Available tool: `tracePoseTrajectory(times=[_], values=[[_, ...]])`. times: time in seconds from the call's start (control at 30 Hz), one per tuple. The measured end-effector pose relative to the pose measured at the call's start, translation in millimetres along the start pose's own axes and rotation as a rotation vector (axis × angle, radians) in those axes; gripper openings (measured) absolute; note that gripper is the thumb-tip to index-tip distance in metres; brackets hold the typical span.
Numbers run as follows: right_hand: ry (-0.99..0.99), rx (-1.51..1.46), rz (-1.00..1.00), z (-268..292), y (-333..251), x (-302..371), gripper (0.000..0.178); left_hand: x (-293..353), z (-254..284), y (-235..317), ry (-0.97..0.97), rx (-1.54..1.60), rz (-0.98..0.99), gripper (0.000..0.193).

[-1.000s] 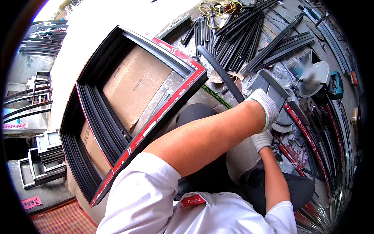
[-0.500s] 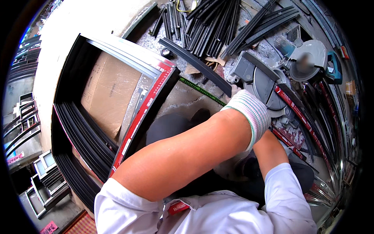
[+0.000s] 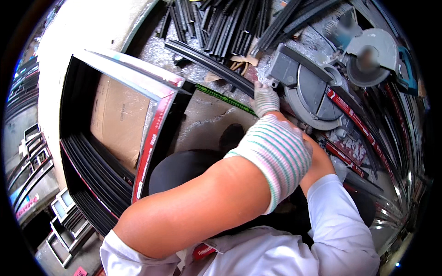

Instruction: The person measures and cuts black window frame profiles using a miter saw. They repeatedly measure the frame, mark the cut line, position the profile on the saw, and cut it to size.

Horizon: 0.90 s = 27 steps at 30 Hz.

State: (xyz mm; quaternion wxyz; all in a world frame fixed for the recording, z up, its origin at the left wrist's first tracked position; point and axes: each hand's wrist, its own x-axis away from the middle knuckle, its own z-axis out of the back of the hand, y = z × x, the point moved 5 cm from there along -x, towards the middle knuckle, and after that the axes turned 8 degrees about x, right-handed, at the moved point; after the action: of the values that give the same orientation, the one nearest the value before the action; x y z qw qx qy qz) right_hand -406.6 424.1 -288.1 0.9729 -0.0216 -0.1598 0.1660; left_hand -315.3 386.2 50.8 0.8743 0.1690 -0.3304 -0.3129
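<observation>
My right hand (image 3: 266,99), in a striped knit glove, has its fingers closed around the near end of a long black profile bar (image 3: 209,64). The bar slants away to the far left. My left hand (image 3: 283,154), in a matching glove with green and pink stripes, lies across my right forearm; its fingers are hidden behind the back of the hand. Below the bar runs a green measuring tape (image 3: 225,98) with black marks. Just right of my right hand is the grey round base of a mitre saw (image 3: 317,99), its blade guard (image 3: 375,48) raised.
On the left stands a frame rack (image 3: 154,147) with a red-labelled edge, holding black strips (image 3: 99,161) and a cardboard sheet (image 3: 120,117). Cut black profiles (image 3: 230,34) are heaped at the far side. Long profiles (image 3: 391,138) lie right of the saw.
My right hand and the black bar have shifted left, and the bar now shows a grooved side. My left hand has come down and nearer to me. The view has shifted slightly.
</observation>
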Motion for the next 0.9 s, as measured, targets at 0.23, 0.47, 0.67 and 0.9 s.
tracePoseTrajectory(times=[0.23,0.47,0.67,0.9], values=[[0.206,0.072,0.083,-12.7,2.5,-5.4,0.078,-6.6,2.3,-1.8,0.008,0.018,-0.024,0.041],[0.479,-0.092,0.109,1.1,25.8,76.1,0.056,-7.5,4.6,-1.8,0.047,0.032,-0.064,0.038],[0.484,-0.114,-0.039,-21.2,108.9,180.7,0.043,-7.6,6.0,14.8,0.093,0.05,-0.014,0.039],[0.45,-0.109,-0.384,-47.5,185.1,218.2,0.04,-16.1,-10.0,9.1,0.03,-0.013,0.011,0.043]])
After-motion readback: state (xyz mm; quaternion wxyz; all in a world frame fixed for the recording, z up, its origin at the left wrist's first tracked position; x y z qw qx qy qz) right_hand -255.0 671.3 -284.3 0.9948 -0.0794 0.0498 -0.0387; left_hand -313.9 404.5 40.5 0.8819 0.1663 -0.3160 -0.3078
